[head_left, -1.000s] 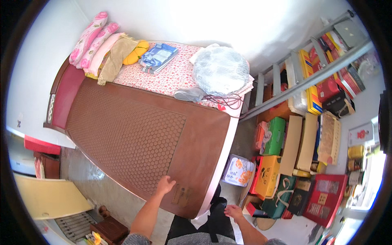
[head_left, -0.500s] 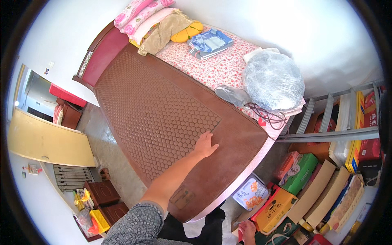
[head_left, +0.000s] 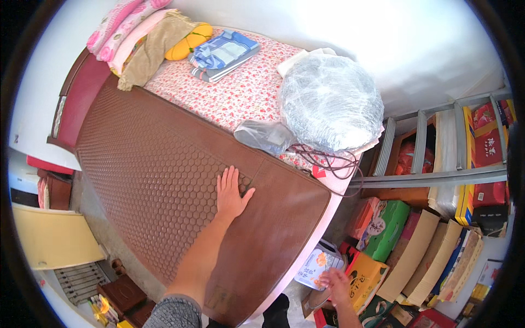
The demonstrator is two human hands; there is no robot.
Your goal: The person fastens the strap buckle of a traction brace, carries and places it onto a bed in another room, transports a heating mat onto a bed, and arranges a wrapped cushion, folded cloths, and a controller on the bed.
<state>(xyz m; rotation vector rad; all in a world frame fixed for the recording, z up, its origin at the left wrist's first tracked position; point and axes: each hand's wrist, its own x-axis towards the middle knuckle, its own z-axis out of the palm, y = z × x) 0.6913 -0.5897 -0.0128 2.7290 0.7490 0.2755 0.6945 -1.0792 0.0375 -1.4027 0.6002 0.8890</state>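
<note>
Brown woven mat (head_left: 164, 180) covers most of the bed, running from the upper left of the frame down to the lower centre, with a smooth brown border at its near end. The left hand (head_left: 230, 192) lies flat on it at the centre of the frame, fingers together and stretched out, palm down, gripping nothing. Half a second ago the same hand lay on the mat with the arm at a lower slant; now the forearm rises more steeply from the lower edge and the hand sits close to the seam where honeycomb weave meets the plain border. The bed has also swung toward the upper left since then, and more of the shelf side shows on the right. A second ago the hand was at the mat's near end, by the lower edge.

The right hand (head_left: 334, 284) hangs loose at the lower right, fingers slack and holding nothing, just above one white box with flowers (head_left: 316, 267) and one orange box (head_left: 365, 276); a green box (head_left: 387, 229) stands behind them.

On the flowered sheet (head_left: 229, 95) at the top: one large bundle wrapped in clear plastic (head_left: 331, 101), one smaller grey plastic-wrapped item (head_left: 263, 135) touching the mat's edge, one folded blue checked cloth (head_left: 223, 52), one yellow cushion (head_left: 188, 42), and two pink rolled pillows (head_left: 117, 24) in the upper left. One dark cord (head_left: 322, 161) trails beneath the bundle.
</note>
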